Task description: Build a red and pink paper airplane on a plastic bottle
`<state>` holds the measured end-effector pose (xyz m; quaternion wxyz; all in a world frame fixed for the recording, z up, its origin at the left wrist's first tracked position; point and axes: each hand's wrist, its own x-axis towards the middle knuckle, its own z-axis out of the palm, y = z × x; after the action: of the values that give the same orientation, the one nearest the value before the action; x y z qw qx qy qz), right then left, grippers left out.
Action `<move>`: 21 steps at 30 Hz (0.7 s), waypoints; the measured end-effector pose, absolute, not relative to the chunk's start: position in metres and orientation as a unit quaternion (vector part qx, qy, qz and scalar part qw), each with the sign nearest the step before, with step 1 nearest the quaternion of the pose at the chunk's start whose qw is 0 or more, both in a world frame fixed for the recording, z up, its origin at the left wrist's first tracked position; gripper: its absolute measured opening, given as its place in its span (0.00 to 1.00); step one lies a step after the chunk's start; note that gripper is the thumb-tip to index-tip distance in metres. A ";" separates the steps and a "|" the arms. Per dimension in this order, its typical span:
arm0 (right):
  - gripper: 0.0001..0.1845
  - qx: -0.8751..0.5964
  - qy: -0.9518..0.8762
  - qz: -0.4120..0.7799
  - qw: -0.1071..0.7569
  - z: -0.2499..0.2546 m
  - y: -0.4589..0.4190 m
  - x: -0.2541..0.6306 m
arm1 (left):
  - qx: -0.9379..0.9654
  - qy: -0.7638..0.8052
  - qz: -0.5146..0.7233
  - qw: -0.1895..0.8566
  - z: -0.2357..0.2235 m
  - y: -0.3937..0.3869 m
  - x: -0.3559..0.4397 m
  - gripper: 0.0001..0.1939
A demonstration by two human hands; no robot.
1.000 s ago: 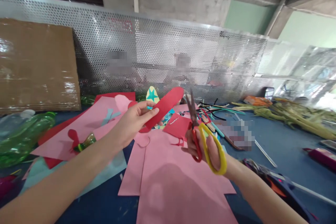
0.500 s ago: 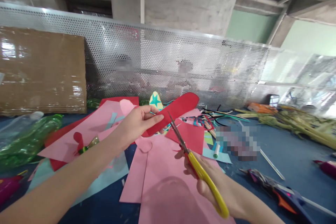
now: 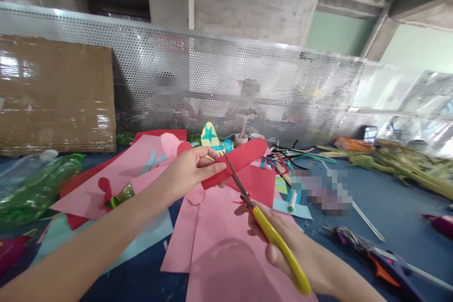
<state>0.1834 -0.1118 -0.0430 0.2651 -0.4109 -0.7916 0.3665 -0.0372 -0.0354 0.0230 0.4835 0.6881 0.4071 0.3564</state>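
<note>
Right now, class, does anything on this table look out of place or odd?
Yes: the glue gun at right lies on its side with a red light glowing, yet nobody holds it. The green bottle at left is lying down, not upright.

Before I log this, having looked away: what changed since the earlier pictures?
The scissors in the right hand swung leftward from beside the red strip to across it; the strip dipped. Nothing was let go: the left hand still grips it. The green bottle stayed.

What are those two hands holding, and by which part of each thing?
The left hand pinches a red strip toward its lower left end; the right hand holds the scissors by their handles.
</note>
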 end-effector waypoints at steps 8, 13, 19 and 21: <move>0.42 -0.413 -0.788 0.382 0.251 -0.046 -0.111 0.183 | 0.714 0.402 0.346 0.457 0.021 -0.037 -0.037 0.10; 0.38 -0.413 -0.784 0.386 0.257 -0.052 -0.111 0.185 | 0.714 0.399 0.343 0.461 0.021 -0.037 -0.037 0.10; 0.38 -0.410 -0.787 0.380 0.261 -0.048 -0.111 0.184 | 0.706 0.396 0.353 0.469 0.023 -0.035 -0.040 0.10; 0.38 -0.404 -0.787 0.379 0.271 -0.046 -0.112 0.184 | 0.704 0.400 0.352 0.470 0.023 -0.036 -0.040 0.11</move>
<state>0.1836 -0.1116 -0.0465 0.2707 -0.4042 -0.7871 0.3793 -0.0399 -0.0356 0.0233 0.4700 0.7038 0.3997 0.3521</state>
